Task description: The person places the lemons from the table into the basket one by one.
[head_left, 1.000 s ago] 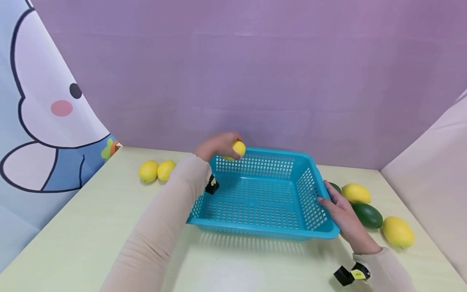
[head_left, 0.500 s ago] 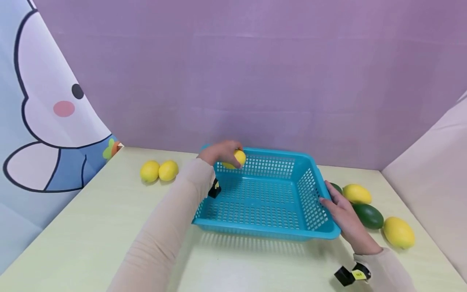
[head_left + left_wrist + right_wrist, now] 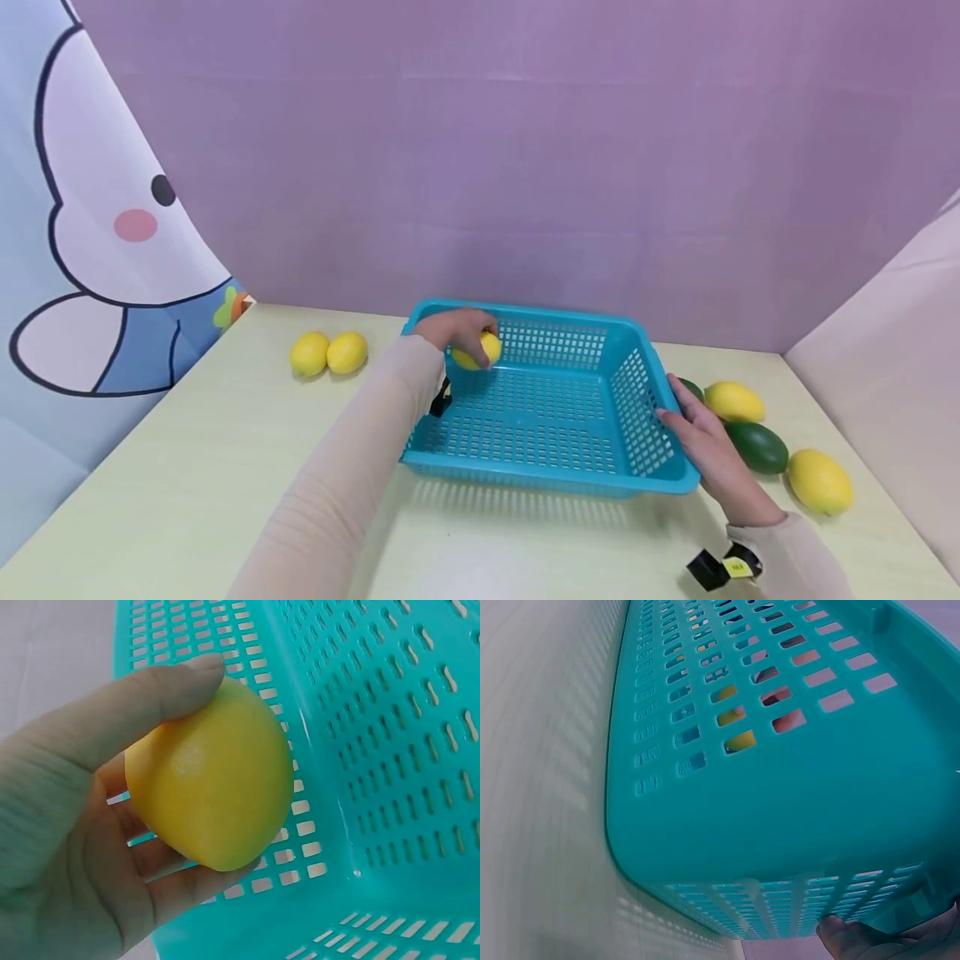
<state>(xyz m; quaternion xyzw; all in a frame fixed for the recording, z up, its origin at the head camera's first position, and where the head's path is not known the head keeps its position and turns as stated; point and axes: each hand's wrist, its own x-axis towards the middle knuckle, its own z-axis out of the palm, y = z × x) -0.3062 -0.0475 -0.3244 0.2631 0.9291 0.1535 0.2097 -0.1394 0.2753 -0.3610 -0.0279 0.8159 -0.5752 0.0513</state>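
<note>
In the head view, my left hand [image 3: 459,327] grips a yellow lemon [image 3: 477,351] inside the left end of a blue-green perforated basket [image 3: 517,479]. Up close in the left wrist view, the thumb lies over the top of the lemon [image 3: 210,776] and the fingers curl beneath it, beside the basket's slotted side. My right hand [image 3: 705,443] holds the basket by its right side, thumb against the wall. Only part of that hand [image 3: 900,945] shows in the right wrist view, low at the basket's end. The basket's floor shows bare apart from the lemon above it.
Left of the basket, two lemons [image 3: 328,353] lie side by side on the pale table [image 3: 187,467]. Beyond my right hand are a yellow lemon [image 3: 735,402], a dark green avocado-like fruit [image 3: 757,447] and another lemon [image 3: 821,481]. A purple backdrop [image 3: 525,167] stands behind.
My left hand has lowered the lemon from above the basket's back left rim down into the basket. The right hand keeps its hold on the basket's right side.
</note>
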